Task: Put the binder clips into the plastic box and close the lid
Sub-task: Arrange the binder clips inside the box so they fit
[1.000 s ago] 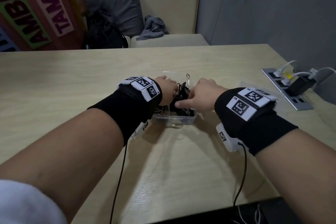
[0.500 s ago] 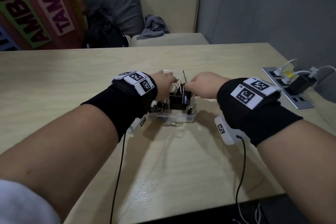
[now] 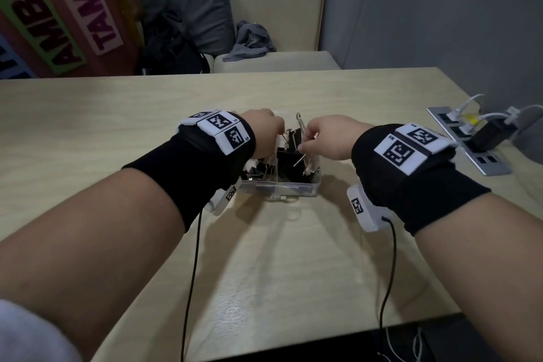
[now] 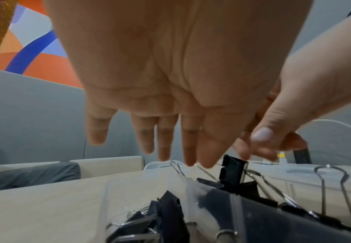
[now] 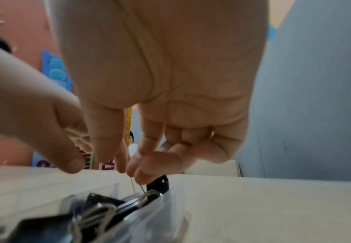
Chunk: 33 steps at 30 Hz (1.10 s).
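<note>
A clear plastic box (image 3: 282,189) stands open at the middle of the table, with several black binder clips (image 3: 289,156) in its compartments. My right hand (image 3: 324,135) is over the box's right part and pinches a wire handle (image 5: 133,185) of a clip between thumb and forefinger. My left hand (image 3: 264,134) hovers over the left part. Its fingers (image 4: 164,141) are straight, their tips just above a raised handle (image 4: 177,167) and an upright black clip (image 4: 231,171). The hands hide the far side of the box.
A power strip (image 3: 470,141) with plugged cables and a black adapter lies at the table's right edge. Thin black cables (image 3: 194,258) run from both wrists over the table's near edge. Behind the table are a beige sofa (image 3: 276,17) with clothes and a colourful board (image 3: 58,9).
Both hands have risen a little off the clips. My right forefinger, earlier pressing down on the clips, now pinches a wire handle with the thumb. One clip now stands upright.
</note>
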### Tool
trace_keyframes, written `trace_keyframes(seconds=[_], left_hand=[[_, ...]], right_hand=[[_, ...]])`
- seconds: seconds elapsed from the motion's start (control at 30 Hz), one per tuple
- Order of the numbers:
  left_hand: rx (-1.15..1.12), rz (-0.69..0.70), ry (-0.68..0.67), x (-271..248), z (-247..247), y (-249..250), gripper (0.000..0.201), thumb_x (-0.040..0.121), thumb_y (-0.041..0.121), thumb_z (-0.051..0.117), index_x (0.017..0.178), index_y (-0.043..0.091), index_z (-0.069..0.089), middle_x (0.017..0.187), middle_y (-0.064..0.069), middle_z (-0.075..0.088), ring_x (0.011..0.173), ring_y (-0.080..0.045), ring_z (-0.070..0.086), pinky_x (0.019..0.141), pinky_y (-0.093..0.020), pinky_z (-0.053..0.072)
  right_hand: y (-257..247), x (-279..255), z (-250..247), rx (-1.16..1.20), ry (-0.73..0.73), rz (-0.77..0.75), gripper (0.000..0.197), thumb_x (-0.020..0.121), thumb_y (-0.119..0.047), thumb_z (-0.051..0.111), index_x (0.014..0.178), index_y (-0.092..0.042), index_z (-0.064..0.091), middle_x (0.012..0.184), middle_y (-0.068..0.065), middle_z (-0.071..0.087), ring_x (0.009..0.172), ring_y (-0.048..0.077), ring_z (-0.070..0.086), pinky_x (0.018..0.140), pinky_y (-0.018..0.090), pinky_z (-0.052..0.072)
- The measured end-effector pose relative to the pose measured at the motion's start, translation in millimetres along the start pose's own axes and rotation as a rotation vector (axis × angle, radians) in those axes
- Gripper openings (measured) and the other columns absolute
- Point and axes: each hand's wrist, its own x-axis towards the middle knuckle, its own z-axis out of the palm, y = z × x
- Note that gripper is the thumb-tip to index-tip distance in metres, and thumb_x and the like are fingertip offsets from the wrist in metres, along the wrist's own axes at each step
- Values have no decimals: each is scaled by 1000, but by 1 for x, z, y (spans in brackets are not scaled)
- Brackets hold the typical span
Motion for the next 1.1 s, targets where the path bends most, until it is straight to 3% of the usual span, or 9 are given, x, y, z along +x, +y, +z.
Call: trace_keyframes(seconds=[0.07,0.17,0.33,0.43,0.53,0.67,0.77,0.9,1.1], left_hand=[[20,-40,-23,0,0,2,47,93,17,54,139,23,48,144,-6,43,127,-29,50,88,-34,41],[82,-4,-72,1,-1,8,52,95,14,52,146,21,41,149,-3,42,135,-25,43,100,-35,39],[95,114,-67,-4,-6,15,62,98,6,40,155,21,22,164,6,14,151,-15,7,117,-34,10],[51,132,-67,-1,-4,13,61,96,5,39,154,21,26,160,5,25,149,-17,20,114,-35,23],[17,139,-41,2,-4,8,58,93,4,40,149,18,36,158,3,32,143,-20,32,107,-35,34],[-26,146,-5,3,-6,10,60,95,6,39,152,21,30,161,7,22,146,-20,28,109,-34,32],[7,136,-40,7,-3,15,52,96,12,42,147,17,37,154,1,37,140,-21,38,99,-29,37],[123,111,-124,9,0,18,42,92,30,49,133,23,54,127,-2,63,119,-26,57,80,-31,39],[96,86,-157,7,-6,17,35,90,37,54,118,24,68,113,1,71,108,-23,64,72,-26,38]], right_hand=[[-1,1,4,-55,-1,-35,27,95,-32,57,115,-18,68,113,1,68,100,19,59,83,29,45],[-4,2,13,-179,-118,-45,31,95,-30,59,123,-22,67,121,-1,67,110,20,61,87,28,45],[0,3,7,-130,-201,-72,29,96,-17,55,122,-23,68,114,-4,67,108,16,59,85,24,41],[8,13,3,28,-14,6,19,91,-19,59,105,-15,71,99,1,68,97,20,61,79,29,46],[15,25,8,-2,187,100,22,90,-16,56,109,-16,67,111,6,67,102,26,62,78,33,48],[16,32,19,-99,155,90,28,90,-21,58,115,-28,68,121,4,60,109,28,59,89,35,51],[16,27,20,-144,198,63,25,90,-35,61,113,-32,70,121,0,58,116,28,53,94,41,47],[16,21,17,35,258,-3,25,92,-26,60,113,-21,72,119,2,66,110,24,60,91,30,46],[17,26,9,311,322,60,23,89,-16,62,110,-14,71,116,4,69,107,22,62,87,25,45]])
